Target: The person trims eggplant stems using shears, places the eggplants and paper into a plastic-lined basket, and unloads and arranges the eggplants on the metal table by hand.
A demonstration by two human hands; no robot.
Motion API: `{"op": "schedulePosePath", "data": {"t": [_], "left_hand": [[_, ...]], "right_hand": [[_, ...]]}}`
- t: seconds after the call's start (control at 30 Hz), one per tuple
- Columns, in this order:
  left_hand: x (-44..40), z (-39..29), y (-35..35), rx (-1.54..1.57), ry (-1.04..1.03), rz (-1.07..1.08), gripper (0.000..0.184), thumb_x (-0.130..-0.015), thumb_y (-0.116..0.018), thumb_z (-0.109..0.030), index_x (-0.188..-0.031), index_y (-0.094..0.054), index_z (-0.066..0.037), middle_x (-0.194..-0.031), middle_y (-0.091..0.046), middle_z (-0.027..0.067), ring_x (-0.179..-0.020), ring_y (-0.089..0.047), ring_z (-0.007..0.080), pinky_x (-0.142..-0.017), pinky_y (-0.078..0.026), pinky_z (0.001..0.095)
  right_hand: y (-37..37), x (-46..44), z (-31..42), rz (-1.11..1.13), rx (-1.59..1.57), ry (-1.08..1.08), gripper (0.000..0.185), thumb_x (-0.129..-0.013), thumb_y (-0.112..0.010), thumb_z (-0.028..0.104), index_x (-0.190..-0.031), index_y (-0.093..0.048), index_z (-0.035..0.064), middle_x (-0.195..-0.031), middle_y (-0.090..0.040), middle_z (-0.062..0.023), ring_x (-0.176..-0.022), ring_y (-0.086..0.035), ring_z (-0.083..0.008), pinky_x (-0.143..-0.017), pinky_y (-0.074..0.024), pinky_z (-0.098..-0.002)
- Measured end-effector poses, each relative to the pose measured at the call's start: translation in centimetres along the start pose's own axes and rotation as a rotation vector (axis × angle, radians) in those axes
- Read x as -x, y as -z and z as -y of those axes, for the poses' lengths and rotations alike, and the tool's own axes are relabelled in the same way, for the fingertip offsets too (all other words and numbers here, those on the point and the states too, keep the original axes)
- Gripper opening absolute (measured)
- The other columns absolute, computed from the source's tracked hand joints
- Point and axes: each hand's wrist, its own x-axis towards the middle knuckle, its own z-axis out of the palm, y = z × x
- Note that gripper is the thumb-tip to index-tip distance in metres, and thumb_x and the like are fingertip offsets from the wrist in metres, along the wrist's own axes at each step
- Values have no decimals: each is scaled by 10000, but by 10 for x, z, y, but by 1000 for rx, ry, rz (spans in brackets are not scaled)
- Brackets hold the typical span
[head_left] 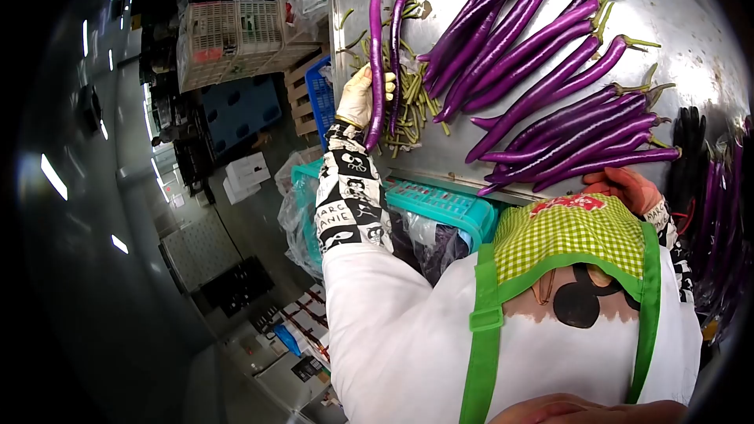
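My left hand, in a pale glove, is closed around a long purple eggplant at the left end of the metal table. Beside it lies a thinner, darker eggplant on a heap of cut green stems. My right hand, in a reddish glove, rests at the table's near edge with its fingers loosely extended. It is close to the nearest eggplant of a row and holds nothing that I can see. More eggplants lie side by side across the table, stems pointing right.
Below the table's edge stands a turquoise crate with plastic bags. A blue crate and stacked pale crates are on the left. Bagged eggplants and a black glove are at the far right.
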Motion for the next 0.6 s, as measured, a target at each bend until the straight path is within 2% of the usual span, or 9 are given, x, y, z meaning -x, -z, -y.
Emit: {"op": "schedulePosePath", "data": {"t": [0.13, 0.23, 0.33, 0.4, 0.47, 0.53, 0.6], "left_hand": [[7, -7, -15, 142, 5, 82, 374, -1016, -532, -265, -1317, -515, -44, -1089, -670, 174, -849, -667, 234, -728, -595, 330], [9, -4, -15, 276, 25, 187, 440, -1022, -515, -309, -1378, -478, -54, -1143, -641, 179, -889, -647, 233, -759, -588, 333], [11, -1, -27, 390, 17, 215, 469, -987, -572, -290, -1387, -477, -65, -1129, -649, 169, -885, -647, 221, -755, -596, 338], [13, -2, -44, 405, -8, 168, 455, -971, -599, -232, -1375, -481, -60, -1113, -658, 157, -865, -652, 214, -745, -611, 322], [11, 3, -48, 475, -37, 168, 457, -970, -602, -247, -1367, -490, -49, -1045, -655, 129, -873, -646, 216, -764, -595, 342], [13, 5, -56, 443, -98, 167, 461, -960, -624, -247, -1351, -505, -32, -956, -623, 93, -905, -622, 215, -792, -568, 363], [18, 1, -67, 354, -115, 211, 530, -920, -684, -208, -1380, -467, -61, -995, -602, 110, -928, -607, 245, -802, -561, 378]], "right_hand": [[-4, -4, 13, -14, 34, 33, 568, -952, -521, -60, -1467, -319, 66, -1347, -471, -340, -1155, -619, -387, -953, -533, -437], [-2, -3, 10, 11, 35, 23, 554, -965, -485, -69, -1472, -312, 74, -1357, -465, -332, -1153, -620, -387, -963, -526, -443], [-6, 5, -2, -73, -239, -75, 466, -994, -452, -23, -1446, -352, 34, -1340, -494, -319, -1150, -623, -372, -979, -517, -430], [-12, -1, 13, -221, -552, -249, 398, -1013, -437, 42, -1405, -401, -16, -1300, -539, -305, -1144, -628, -353, -987, -511, -406], [-19, -18, 46, -409, -910, -515, 379, -1027, -426, 123, -1351, -455, -74, -1240, -597, -287, -1134, -635, -328, -991, -505, -374], [-27, -29, 65, -411, -888, -546, 403, -1026, -426, 176, -1304, -487, -109, -1179, -638, -268, -1125, -639, -312, -988, -501, -349], [-24, -27, 58, -398, -964, -590, 433, -1027, -434, 214, -1293, -495, -123, -1116, -677, -237, -1112, -643, -309, -992, -496, -347]]}}
